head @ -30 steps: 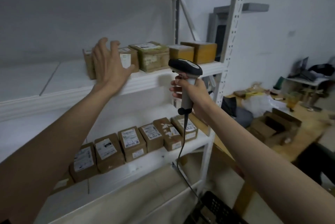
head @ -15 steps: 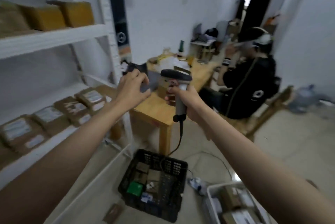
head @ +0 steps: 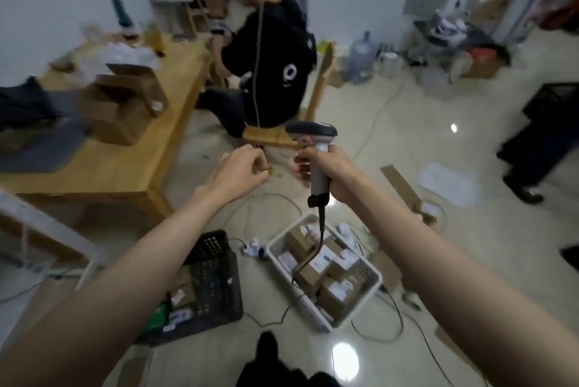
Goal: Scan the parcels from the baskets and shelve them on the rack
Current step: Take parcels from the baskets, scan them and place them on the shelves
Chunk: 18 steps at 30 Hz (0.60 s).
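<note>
A fetching step appears to be in hand: no parcel is held, and both baskets lie low in the frame, below the outstretched arms. The barcode scanner (head: pixel 316 148) is gripped by its handle in the right hand (head: pixel 329 173), fingers wrapped closed round it, at centre frame; its cable (head: pixel 316 245) hangs down into the white basket (head: pixel 371 284). The left hand (head: pixel 241 172), just left of the scanner, is loosely curled and holds nothing.

The remaining parcels (head: pixel 332 267) are seen packed in the white basket at lower centre, with a few more in the black crate (head: pixel 216 277) to its left. The rack is shown only as a pale rail (head: pixel 47 230) at the left edge.

The next move is judged to call for the left hand to be lowered to a basket and one parcel pinched out, label upward, so that it can be read by the scanner.

Open floor is left between the two baskets and at lower right, but loose cords (head: pixel 388 317) are strewn round the white basket and could be caught. The wooden table (head: pixel 119 164) corner stands close at left, and a seated person (head: pixel 272 63) occupies the upper centre.
</note>
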### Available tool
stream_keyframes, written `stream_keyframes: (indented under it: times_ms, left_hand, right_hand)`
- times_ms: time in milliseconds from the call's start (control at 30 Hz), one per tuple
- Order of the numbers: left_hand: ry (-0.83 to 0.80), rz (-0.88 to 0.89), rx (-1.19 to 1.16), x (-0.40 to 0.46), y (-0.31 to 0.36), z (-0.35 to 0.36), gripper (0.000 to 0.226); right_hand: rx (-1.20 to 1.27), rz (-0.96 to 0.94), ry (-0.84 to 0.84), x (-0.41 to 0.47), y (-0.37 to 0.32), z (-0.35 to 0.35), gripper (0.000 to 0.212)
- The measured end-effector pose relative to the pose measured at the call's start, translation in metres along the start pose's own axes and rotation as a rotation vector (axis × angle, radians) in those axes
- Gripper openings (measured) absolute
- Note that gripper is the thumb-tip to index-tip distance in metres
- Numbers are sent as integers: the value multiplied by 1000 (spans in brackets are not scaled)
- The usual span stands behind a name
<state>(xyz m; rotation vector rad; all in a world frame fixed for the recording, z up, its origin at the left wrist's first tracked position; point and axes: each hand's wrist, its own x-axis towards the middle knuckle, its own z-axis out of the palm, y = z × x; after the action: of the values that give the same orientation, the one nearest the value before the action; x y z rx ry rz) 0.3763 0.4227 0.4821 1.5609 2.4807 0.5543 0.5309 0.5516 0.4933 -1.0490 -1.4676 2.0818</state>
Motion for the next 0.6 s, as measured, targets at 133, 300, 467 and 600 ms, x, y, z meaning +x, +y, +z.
stream_keyframes:
  times_ms: [133,300,467,600]
  left_hand:
    - [-173,33,-43,35,25,70,8]
    - [-404,42,-100,71,36,156,7]
    - [-580,7,-115,94,31,228,8]
    - [-696,-93,-221,97,26,287,5]
  right_hand:
    - [65,114,140,16,41,-65,10]
    - [188,265,350,35,95,-131,7]
    - [262,383,482,51,151,-177,12]
    - [299,460,547,61,197,-204,15]
